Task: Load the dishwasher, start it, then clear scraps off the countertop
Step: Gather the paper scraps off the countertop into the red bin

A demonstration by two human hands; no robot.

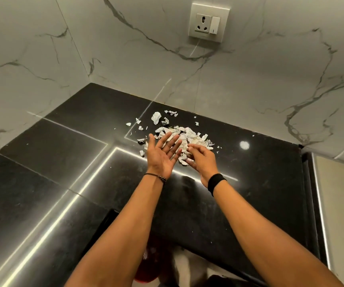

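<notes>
The paper scraps (189, 135) lie in a loose pile on the black countertop (63, 162), near the marble wall (125, 59), with stray bits scattered around; the right hand (203, 160) curls its fingers over the pile's near edge, pinching a few pieces; the left hand (162, 154) lies just beside it, palm up, fingers spread wide, holding nothing; a socket (206, 21) sits on the wall above.

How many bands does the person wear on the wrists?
2: a thin bracelet on the left wrist and a wide black band on the right wrist. Nothing more shows on either forearm.
</notes>
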